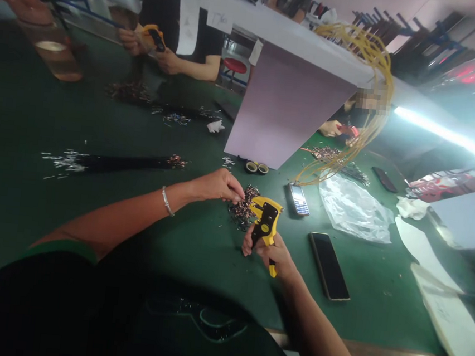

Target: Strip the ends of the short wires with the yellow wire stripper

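Observation:
My right hand [274,254] is wrapped round the grip of a yellow and black wire stripper [265,223], its jaws pointing up and to the left. My left hand [222,186], a silver bracelet on its wrist, has thumb and fingertips pinched together just left of the jaws. Whatever the pinch holds is too small to make out. Under the jaws and left fingertips lies a pile of small dark and copper-coloured wire scraps [242,212]. Farther left, a bundle of black wires [127,163] rests on the green table, its left ends pale and its right ends copper-coloured.
A smartphone [330,266], a keypad phone [298,199] and a clear plastic bag [354,209] lie to the right. Two tape rolls [257,168] sit near an upright panel [289,104]. Yellow wires [382,97] hang from the shelf. Across the table, a person's hands [168,60] hold another yellow tool.

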Demonstrator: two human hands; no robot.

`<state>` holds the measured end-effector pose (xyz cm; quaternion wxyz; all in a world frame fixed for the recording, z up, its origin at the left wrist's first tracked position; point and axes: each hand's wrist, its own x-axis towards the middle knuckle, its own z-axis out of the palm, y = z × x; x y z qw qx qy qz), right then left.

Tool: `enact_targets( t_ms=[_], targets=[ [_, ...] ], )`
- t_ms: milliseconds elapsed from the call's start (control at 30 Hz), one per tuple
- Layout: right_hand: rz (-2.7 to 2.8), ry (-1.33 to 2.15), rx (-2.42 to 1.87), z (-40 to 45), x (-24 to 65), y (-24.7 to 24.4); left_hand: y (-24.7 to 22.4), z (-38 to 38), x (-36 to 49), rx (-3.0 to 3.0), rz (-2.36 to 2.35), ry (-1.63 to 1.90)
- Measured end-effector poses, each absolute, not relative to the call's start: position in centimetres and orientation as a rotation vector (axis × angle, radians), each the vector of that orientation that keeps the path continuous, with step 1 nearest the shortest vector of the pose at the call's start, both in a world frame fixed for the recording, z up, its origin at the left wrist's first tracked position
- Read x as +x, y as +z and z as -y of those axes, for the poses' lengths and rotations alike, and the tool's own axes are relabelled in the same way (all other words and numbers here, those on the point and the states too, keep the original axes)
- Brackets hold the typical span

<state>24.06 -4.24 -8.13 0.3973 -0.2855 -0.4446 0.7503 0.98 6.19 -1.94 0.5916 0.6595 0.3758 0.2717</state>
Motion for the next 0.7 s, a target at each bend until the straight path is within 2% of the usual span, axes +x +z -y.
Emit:
enact_targets(
  t_ms=[700],
  targets=[
    [1.144,1.927,-0.642,4.5,24.2,-8.2,-3.4,-5.7,1.8,1.448,-0.840,0.677]
  ],
)
